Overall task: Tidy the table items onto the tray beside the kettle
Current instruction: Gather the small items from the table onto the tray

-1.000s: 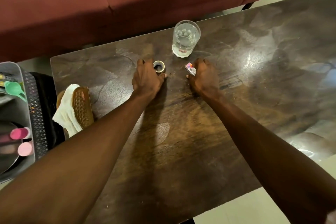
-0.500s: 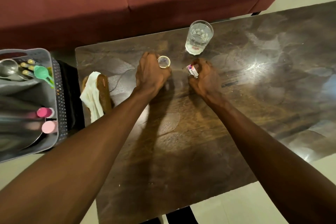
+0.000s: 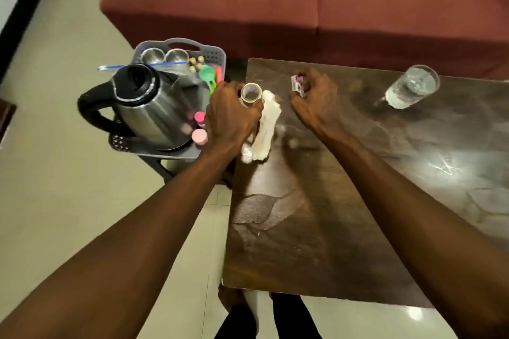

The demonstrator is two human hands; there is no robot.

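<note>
My left hand [image 3: 230, 115] grips a small roll of tape [image 3: 251, 93] and holds it up over the table's left edge, right beside the grey tray [image 3: 213, 56]. My right hand [image 3: 314, 102] pinches a small white and pink packet [image 3: 298, 86] above the dark wooden table [image 3: 344, 201]. A steel kettle [image 3: 154, 107] with a black handle stands in the tray. A white cloth [image 3: 265, 126] lies on the table under my left hand. A glass of water [image 3: 410, 87] stands at the far side of the table.
The tray also holds two steel cups [image 3: 165, 55], a green scoop [image 3: 207, 74], pink-capped bottles [image 3: 199, 135] and a zip bag [image 3: 165, 64]. A red sofa [image 3: 303, 3] runs behind the table. Pale tiled floor [image 3: 55, 187] lies to the left.
Both hands have lifted their items and moved left toward the tray. The view has swung left, so the kettle now shows and the glass sits far to the right.
</note>
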